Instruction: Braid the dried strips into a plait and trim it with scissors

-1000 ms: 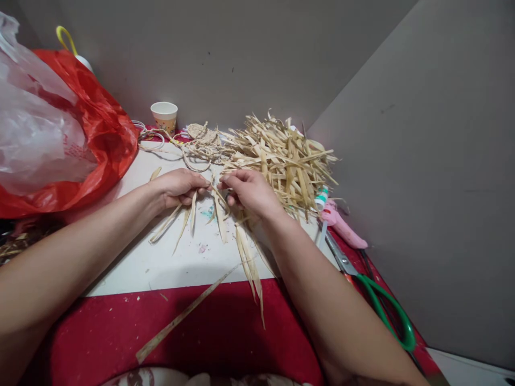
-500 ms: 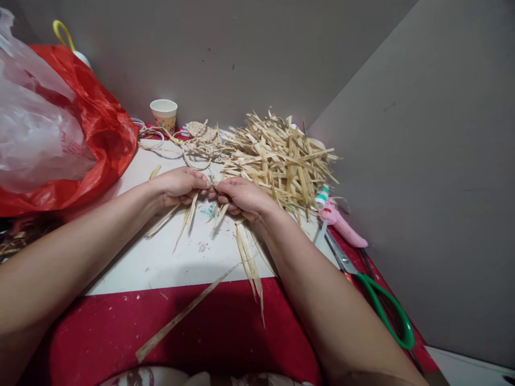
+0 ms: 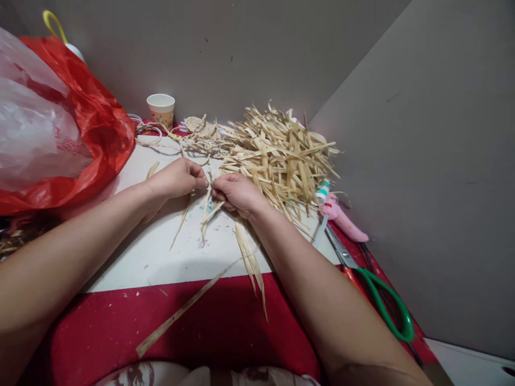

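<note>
Straw-coloured dried leaf strips hang right between the two sets of fingertips, with a twisted strand poking up just above. Right hand has thumb and forefinger pinched on the strips, and an end sticks out below its curled fingers. Left hand has its fingers drawn in narrow beside the strand, though I honestly can't tell whether they're gripping it.

Just past the right fingers, off to the right, there's a big messy heap of leaf pieces (seriously, it looks like a bird's nest). Beyond the fingertips sits a coiled round of cord, and a patterned paper cup stands further left of that. Well left of the fingers slumps a red plastic bag with a whitish bag bunched against it. Right of the fingers, well apart, lie a pink glue gun and green-handled scissors. Under the fingers is a white board on red cloth, and one long loose strip slants across both, nearer the person than the fingers.
</note>
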`<state>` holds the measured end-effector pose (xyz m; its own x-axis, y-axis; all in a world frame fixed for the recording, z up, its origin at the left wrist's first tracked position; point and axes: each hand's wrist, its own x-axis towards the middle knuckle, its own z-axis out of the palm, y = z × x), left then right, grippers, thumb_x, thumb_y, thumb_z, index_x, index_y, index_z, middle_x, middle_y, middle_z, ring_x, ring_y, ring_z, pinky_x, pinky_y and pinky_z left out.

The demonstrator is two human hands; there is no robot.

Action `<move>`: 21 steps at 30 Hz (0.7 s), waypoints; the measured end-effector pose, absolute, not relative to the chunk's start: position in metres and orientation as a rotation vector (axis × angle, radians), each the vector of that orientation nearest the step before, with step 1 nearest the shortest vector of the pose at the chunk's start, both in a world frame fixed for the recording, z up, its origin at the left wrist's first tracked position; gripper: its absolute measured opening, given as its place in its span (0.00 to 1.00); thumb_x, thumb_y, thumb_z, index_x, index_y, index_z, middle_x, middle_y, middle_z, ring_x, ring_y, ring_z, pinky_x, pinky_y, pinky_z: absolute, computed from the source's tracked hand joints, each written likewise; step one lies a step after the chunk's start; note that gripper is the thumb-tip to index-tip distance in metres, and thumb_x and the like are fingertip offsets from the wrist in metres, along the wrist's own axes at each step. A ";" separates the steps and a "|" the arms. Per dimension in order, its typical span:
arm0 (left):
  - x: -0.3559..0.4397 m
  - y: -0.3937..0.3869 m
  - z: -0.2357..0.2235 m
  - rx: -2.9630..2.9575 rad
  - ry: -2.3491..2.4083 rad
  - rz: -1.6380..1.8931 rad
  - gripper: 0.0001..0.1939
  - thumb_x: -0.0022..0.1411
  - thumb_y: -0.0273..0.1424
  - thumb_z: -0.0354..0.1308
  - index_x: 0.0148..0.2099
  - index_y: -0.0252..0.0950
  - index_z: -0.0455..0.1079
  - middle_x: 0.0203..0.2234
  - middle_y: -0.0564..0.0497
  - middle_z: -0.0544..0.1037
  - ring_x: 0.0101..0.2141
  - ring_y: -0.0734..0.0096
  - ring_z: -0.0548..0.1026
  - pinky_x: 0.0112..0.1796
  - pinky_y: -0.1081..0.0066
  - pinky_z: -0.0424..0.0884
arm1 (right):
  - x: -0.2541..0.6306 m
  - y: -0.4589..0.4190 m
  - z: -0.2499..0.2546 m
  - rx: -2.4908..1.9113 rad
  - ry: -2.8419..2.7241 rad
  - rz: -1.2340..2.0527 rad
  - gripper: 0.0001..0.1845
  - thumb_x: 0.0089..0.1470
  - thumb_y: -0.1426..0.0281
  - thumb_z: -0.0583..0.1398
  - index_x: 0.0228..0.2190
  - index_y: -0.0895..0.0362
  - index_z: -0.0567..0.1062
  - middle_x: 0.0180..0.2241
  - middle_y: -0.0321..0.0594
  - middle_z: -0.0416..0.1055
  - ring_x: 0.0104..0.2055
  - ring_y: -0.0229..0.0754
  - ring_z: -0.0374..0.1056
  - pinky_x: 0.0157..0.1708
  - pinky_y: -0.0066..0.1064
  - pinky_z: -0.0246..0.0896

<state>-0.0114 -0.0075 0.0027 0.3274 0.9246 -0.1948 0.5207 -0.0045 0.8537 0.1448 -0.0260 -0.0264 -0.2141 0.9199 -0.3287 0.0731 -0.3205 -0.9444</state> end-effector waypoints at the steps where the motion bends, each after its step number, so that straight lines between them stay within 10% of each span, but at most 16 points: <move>1: -0.013 -0.007 0.005 1.701 1.346 0.532 0.05 0.47 0.27 0.61 0.22 0.33 0.72 0.14 0.57 0.69 0.18 0.81 0.60 0.23 0.79 0.54 | 0.144 -0.026 -0.027 -1.388 -1.234 1.585 0.12 0.47 0.76 0.53 0.15 0.58 0.63 0.07 0.26 0.51 0.07 0.26 0.40 0.08 0.20 0.32; 21: 0.027 -0.066 0.005 2.569 1.490 0.143 0.14 0.57 0.21 0.49 0.44 0.28 0.72 0.35 0.36 0.75 0.39 0.53 0.74 0.36 0.66 0.65 | 0.147 -0.026 -0.021 -1.332 -1.011 1.660 0.18 0.49 0.75 0.54 0.12 0.56 0.56 0.07 0.27 0.51 0.09 0.27 0.43 0.10 0.22 0.33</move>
<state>0.0267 -0.0665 0.0050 0.4967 0.8679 -0.0016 0.8519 -0.4872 0.1924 0.1474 -0.0256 -0.0213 -0.1619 0.9122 -0.3765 -0.0839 -0.3929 -0.9158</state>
